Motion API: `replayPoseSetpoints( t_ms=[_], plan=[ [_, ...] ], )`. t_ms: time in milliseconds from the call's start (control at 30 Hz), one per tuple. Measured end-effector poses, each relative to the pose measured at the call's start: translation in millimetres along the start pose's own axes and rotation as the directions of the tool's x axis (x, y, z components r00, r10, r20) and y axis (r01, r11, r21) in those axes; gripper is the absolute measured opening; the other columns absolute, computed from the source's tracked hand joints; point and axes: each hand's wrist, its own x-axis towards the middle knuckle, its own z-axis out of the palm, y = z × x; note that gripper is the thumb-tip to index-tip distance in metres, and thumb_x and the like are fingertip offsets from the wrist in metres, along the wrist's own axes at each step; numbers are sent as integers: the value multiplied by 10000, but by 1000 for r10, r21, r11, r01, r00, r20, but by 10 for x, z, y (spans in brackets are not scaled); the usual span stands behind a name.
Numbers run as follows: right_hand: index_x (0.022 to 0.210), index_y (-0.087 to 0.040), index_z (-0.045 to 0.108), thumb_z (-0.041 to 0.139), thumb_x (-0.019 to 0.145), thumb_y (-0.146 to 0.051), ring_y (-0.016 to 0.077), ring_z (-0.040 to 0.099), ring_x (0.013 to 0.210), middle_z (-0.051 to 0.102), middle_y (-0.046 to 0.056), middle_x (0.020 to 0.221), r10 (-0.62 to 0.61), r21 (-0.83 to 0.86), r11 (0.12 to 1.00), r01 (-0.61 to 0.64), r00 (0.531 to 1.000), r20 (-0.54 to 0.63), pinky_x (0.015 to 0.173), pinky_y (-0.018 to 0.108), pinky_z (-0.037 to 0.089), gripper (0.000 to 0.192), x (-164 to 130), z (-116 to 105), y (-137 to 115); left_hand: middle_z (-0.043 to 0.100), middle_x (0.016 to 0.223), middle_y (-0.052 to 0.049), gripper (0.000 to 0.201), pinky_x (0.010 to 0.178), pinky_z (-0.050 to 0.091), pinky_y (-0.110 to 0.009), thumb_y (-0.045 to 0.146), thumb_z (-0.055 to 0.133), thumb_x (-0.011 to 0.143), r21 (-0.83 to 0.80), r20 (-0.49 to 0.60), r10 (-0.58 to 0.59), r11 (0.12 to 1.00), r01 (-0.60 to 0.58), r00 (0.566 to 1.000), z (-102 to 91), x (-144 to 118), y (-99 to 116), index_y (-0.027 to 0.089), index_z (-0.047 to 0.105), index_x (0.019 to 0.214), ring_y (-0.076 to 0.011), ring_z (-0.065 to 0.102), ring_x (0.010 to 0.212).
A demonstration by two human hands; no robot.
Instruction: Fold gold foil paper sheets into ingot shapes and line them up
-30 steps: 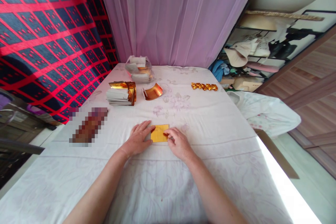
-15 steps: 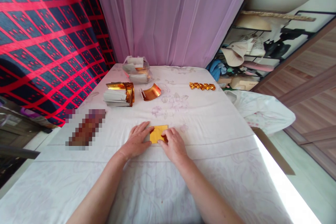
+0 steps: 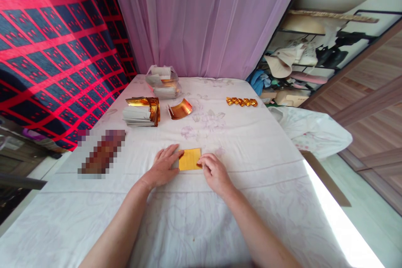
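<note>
A small sheet of gold foil paper lies flat on the patterned cloth in front of me. My left hand rests palm down at its left edge, fingers stretched out, thumb and fingertips touching the paper. At the right edge, my right hand pinches the paper's side between thumb and curled fingers. Farther back stands a thick stack of foil paper, grey-white backs and gold faces showing. Beside it sits a smaller curved bunch of foil sheets. A row of folded gold foil pieces lies at the back right.
A clear plastic bag holding more paper stands at the far left of the cloth-covered table. A blurred-out reddish item lies left. Shelves with a cap and shoes, plus a white plastic bag, are to the right.
My right hand has slid rightward from over the paper to its right edge, uncovering more of the gold surface. The left hand has stayed in place.
</note>
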Motion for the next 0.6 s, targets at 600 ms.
replayPoseSetpoints(
  t_ms=[600],
  plan=[
    [1444, -167, 449, 467, 969, -385, 279, 290, 1439, 368, 104, 1541, 182, -527, 850, -13, 946, 269, 1167, 522, 216, 524, -32, -34, -284, 581, 1389, -51, 338, 1137, 181, -625, 358, 491, 944, 95, -327, 158, 986, -134, 932, 219, -250, 244, 269, 631, 1239, -323, 397, 1378]
  ],
)
